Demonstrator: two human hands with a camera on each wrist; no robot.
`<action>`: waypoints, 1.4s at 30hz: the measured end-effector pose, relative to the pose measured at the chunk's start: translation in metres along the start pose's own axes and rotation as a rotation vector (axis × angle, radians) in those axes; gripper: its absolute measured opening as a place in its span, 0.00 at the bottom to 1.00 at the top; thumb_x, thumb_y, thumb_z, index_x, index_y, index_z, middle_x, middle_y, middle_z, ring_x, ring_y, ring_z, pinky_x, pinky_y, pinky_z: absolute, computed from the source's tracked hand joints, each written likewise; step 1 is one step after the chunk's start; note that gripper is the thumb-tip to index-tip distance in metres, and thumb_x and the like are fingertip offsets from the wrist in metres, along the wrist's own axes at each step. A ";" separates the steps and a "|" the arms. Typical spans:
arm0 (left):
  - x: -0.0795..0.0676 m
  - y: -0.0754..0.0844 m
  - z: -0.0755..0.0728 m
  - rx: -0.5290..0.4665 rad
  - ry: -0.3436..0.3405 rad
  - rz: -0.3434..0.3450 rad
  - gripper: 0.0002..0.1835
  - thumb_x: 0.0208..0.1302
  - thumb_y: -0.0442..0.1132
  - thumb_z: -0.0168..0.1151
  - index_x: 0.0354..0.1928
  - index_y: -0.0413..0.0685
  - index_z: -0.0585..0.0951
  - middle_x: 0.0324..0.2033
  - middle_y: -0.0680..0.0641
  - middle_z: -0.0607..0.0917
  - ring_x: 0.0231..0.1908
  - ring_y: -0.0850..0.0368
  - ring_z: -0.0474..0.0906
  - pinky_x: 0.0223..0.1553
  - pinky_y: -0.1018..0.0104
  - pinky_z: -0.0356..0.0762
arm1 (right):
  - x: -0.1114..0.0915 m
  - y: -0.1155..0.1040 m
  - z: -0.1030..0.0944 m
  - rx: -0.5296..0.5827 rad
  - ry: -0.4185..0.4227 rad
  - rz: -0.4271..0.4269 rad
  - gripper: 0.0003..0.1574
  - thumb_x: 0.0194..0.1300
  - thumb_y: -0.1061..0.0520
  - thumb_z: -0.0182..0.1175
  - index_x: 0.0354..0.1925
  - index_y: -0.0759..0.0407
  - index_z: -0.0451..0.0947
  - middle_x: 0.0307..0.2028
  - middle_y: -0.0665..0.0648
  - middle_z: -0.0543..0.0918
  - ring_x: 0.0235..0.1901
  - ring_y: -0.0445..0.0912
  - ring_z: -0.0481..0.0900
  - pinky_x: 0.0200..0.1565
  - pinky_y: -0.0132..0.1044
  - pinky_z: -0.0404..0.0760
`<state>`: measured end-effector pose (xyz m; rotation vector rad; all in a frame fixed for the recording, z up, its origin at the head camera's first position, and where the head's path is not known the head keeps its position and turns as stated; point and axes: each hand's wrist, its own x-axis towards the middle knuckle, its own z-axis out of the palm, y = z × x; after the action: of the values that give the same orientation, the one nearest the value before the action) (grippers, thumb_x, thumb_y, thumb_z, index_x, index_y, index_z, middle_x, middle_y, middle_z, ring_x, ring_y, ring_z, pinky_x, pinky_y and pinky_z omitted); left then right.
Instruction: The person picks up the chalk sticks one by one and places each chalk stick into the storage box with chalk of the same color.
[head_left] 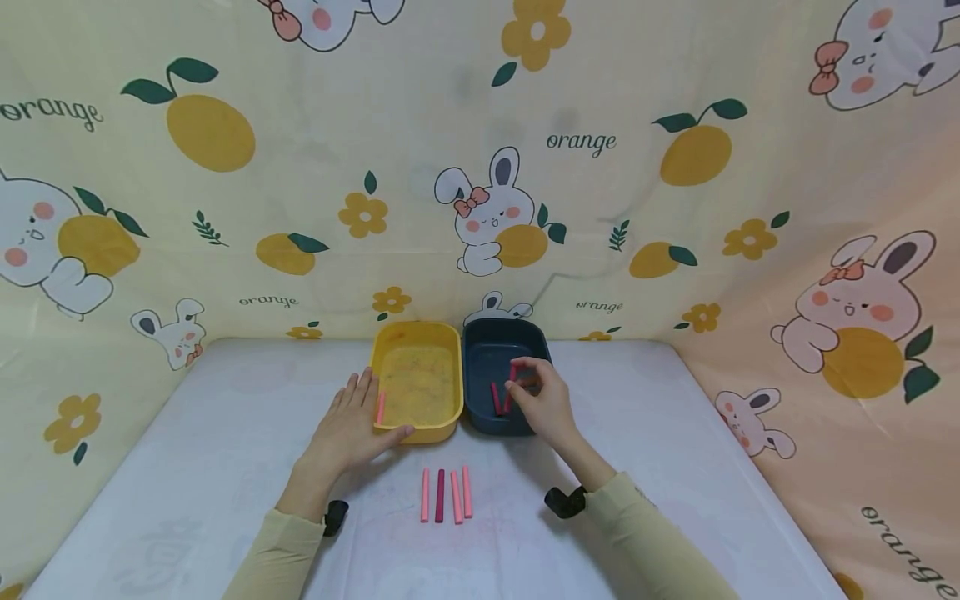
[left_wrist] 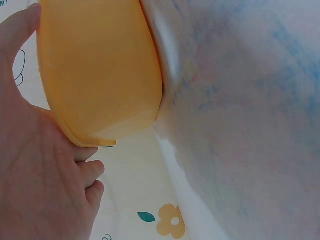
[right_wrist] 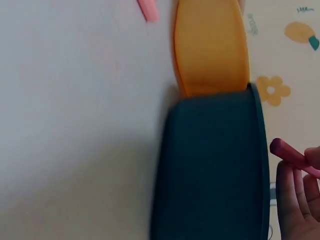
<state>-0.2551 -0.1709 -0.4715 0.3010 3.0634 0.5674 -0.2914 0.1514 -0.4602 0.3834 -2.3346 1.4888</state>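
Seemingly part-sorted: four sticks (head_left: 440, 495) remain on the bench (head_left: 375, 550); toward their eleven o'clock, yellow tray (head_left: 420, 375), pink stick (head_left: 380, 408) inside, left hand (head_left: 348, 429) spread against its rim; toward one o'clock, navy tray (head_left: 495, 342), at least one dark stick (head_left: 496, 399) inside, right hand (head_left: 546, 403) pinching another stick (right_wrist: 289, 153) above.

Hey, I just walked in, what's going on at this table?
A person's right hand pinches a dark pink stick over the navy tray, where at least one similar stick lies. The left hand rests against the yellow tray, which holds one light pink stick. Three light pink sticks and one dark stick lie on the table in front.
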 end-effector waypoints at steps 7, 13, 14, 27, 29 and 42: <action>0.001 -0.001 0.001 -0.013 -0.003 0.000 0.65 0.64 0.76 0.56 0.81 0.30 0.47 0.82 0.32 0.45 0.81 0.33 0.39 0.80 0.40 0.41 | 0.013 0.009 -0.007 -0.077 -0.075 0.023 0.22 0.65 0.68 0.69 0.57 0.63 0.80 0.52 0.62 0.83 0.43 0.55 0.88 0.44 0.41 0.87; 0.001 0.000 0.001 -0.016 -0.005 -0.010 0.64 0.64 0.76 0.56 0.81 0.31 0.46 0.82 0.33 0.44 0.81 0.34 0.38 0.80 0.40 0.41 | 0.028 0.015 -0.013 -0.160 -0.189 0.048 0.22 0.66 0.68 0.68 0.58 0.63 0.81 0.53 0.64 0.83 0.44 0.56 0.88 0.45 0.48 0.88; 0.001 0.000 0.001 -0.017 -0.004 -0.012 0.64 0.64 0.76 0.56 0.81 0.31 0.46 0.82 0.33 0.44 0.81 0.34 0.38 0.80 0.40 0.41 | 0.031 0.016 -0.013 -0.173 -0.213 0.058 0.22 0.66 0.68 0.68 0.58 0.63 0.81 0.52 0.64 0.83 0.44 0.55 0.89 0.45 0.47 0.88; 0.000 0.001 -0.001 -0.018 -0.008 -0.016 0.63 0.65 0.74 0.57 0.81 0.30 0.47 0.82 0.33 0.44 0.81 0.33 0.38 0.80 0.40 0.41 | 0.052 0.027 -0.004 -0.289 -0.460 0.174 0.22 0.65 0.68 0.65 0.58 0.64 0.82 0.47 0.59 0.86 0.32 0.42 0.87 0.39 0.37 0.83; 0.000 0.001 0.000 -0.017 -0.007 -0.015 0.64 0.65 0.74 0.58 0.81 0.30 0.47 0.82 0.33 0.44 0.81 0.33 0.38 0.80 0.40 0.41 | 0.053 0.030 -0.001 -0.311 -0.478 0.183 0.22 0.64 0.68 0.65 0.57 0.63 0.83 0.46 0.58 0.86 0.32 0.42 0.87 0.41 0.38 0.83; 0.001 0.000 0.000 -0.019 -0.009 -0.019 0.64 0.64 0.75 0.57 0.81 0.31 0.47 0.82 0.34 0.44 0.81 0.34 0.38 0.80 0.40 0.41 | 0.058 0.039 0.014 -0.165 -0.521 0.354 0.19 0.66 0.73 0.64 0.55 0.68 0.82 0.45 0.62 0.84 0.34 0.46 0.86 0.38 0.39 0.89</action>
<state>-0.2561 -0.1710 -0.4712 0.2732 3.0470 0.5929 -0.3614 0.1525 -0.4723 0.3601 -3.0478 1.4583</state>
